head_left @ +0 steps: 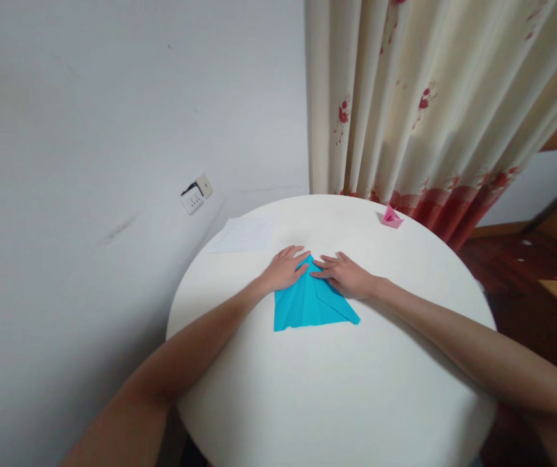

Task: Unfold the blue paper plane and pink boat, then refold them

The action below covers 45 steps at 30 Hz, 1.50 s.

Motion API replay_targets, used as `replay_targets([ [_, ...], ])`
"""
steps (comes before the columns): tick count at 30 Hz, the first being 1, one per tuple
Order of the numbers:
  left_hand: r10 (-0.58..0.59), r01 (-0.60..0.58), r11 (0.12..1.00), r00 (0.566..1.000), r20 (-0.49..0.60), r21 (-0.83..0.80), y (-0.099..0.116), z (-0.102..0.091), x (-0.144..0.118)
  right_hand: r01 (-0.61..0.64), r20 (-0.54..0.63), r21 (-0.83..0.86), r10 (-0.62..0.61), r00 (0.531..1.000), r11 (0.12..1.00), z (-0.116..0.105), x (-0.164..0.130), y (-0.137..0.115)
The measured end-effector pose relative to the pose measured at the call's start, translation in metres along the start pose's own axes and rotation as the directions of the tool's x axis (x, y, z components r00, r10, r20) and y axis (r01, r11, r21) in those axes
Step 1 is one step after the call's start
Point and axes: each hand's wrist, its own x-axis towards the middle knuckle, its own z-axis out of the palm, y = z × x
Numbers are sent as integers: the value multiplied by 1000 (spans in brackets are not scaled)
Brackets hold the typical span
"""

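head view: round white table [336, 389] by a curtain [434, 97]; on it a blue folded paper [310, 305], its point at the far end, long axis running near to far. left hand [285, 267] and right hand [349, 275] lie flat, fingers spread, pressing that tip, gripping nothing. white sheet [244, 235] far left, pink paper boat [391, 217] far right.

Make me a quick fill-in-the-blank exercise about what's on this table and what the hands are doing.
1. Both hands, the left hand and the right hand, press flat on a folded sheet of ____ paper.
2. The small paper boat near the curtain is ____.
3. The table has a ____ top.
4. A flat white sheet lies beyond the ____ hand.

Missing words: blue; pink; round; left
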Motion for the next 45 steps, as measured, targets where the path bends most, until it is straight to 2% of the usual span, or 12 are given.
replay_targets([
  [8,-110,111,993,994,-15,46,8,-20,-3,-2,5,-7,2,1000,1000,-3,-2,-2],
  [14,-226,232,968,971,72,-99,13,-32,-2,0,7,-7,0,1000,1000,-3,-2,-1],
  [19,-213,225,939,974,74,-259,17,-40,-1,1,-8,-11,-1,1000,1000,-3,-2,-2],
  [26,-254,274,901,962,104,-336,21,-43,0,12,-22,-10,-13,1000,1000,-2,-3,-2],
  [32,-147,147,902,989,32,-407,23,-37,-3,9,-12,-3,-9,1000,1000,-1,-2,-1],
  [36,-114,101,943,993,-23,-318,25,-31,-4,-5,4,24,5,1000,1000,0,-1,1],
  [40,-92,82,964,995,-29,-252,26,-27,-5,-12,20,58,11,1000,998,-1,-1,2],
  [45,-59,53,960,998,-13,-274,22,-25,-4,-41,-3,111,41,999,993,-3,-1,3],
])
